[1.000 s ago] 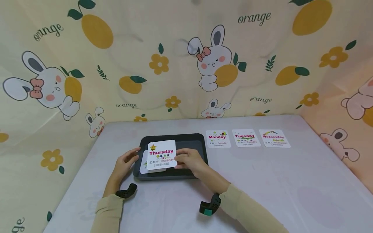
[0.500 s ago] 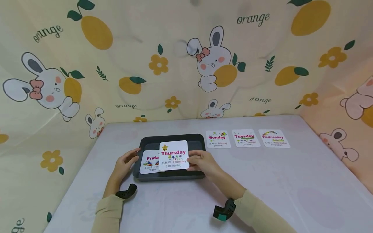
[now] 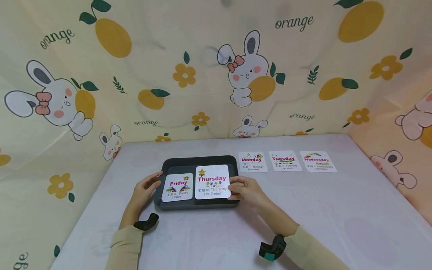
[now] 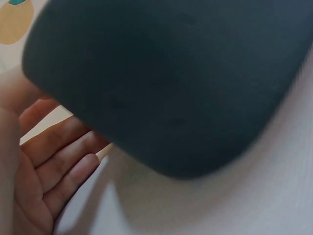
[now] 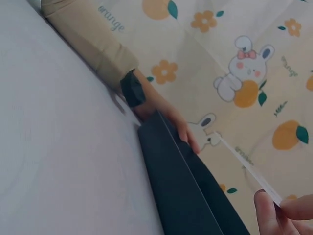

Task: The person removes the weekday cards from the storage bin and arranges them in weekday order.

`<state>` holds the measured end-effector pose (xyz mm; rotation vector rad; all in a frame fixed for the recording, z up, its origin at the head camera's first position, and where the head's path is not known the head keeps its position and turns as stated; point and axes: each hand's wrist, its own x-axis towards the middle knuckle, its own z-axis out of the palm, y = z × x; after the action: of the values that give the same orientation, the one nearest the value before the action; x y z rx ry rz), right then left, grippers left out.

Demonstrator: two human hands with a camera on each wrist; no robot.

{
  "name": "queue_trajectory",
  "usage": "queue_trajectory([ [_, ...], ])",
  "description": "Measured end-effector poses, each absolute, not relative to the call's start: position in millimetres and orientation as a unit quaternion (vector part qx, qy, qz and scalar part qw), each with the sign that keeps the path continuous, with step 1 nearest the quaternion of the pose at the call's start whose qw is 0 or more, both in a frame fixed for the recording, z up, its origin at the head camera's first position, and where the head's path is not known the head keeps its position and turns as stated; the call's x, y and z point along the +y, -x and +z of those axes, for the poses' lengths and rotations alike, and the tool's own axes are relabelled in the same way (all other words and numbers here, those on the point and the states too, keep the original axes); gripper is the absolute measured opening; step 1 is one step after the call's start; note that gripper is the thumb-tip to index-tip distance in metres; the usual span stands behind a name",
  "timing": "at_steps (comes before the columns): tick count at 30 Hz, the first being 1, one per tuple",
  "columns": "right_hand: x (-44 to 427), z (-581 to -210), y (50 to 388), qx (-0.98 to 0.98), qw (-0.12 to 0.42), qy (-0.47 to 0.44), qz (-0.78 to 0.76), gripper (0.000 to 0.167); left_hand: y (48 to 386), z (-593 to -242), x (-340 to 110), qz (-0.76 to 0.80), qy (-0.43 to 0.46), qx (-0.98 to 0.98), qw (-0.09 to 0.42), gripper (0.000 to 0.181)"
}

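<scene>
My right hand (image 3: 249, 190) pinches the right edge of the white Thursday card (image 3: 212, 182), which is tilted over the right part of the dark tray (image 3: 199, 206). The right wrist view catches this card (image 5: 247, 166) edge-on, raised above the tray (image 5: 171, 186), between thumb and fingers (image 5: 266, 210). Left of it, a Friday card (image 3: 177, 187) lies in the tray. At the tray's left rim is my left hand (image 3: 143, 191), holding that side. From the left wrist, the tray's dark underside (image 4: 161, 98) hides some fingertips of the left hand (image 4: 54, 161).
On the table (image 3: 303, 225), right of the tray, Monday (image 3: 252, 162), Tuesday (image 3: 285, 161) and Wednesday (image 3: 318, 161) cards lie in a row. A patterned cloth (image 3: 202, 56) with rabbits and oranges stands behind and at the sides.
My right hand has moved right with the Thursday card, which uncovers the Friday card in the tray. The left hand and the tray have stayed in place.
</scene>
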<state>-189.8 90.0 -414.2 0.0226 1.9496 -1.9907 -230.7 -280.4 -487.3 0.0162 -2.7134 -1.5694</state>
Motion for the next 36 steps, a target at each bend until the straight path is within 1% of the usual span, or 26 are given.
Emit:
queue_trajectory([
  [7, 107, -411, 189, 0.698, 0.183, -0.013, -0.692, 0.040, 230, -487, -281, -0.501, 0.001, -0.865, 0.004, 0.043],
  [20, 143, -405, 199, 0.724, 0.204, 0.030, -0.658, 0.041, 229, -484, -280, -0.506, 0.006, -0.863, 0.007, 0.043],
  [27, 162, -404, 206, 0.765, 0.199, 0.031, -0.612, 0.038, 228, -484, -281, -0.496, -0.002, -0.868, 0.000, 0.045],
  [36, 184, -406, 215, 0.780, 0.209, 0.033, -0.589, 0.036, 227, -482, -279, -0.496, -0.012, -0.868, -0.013, 0.045],
])
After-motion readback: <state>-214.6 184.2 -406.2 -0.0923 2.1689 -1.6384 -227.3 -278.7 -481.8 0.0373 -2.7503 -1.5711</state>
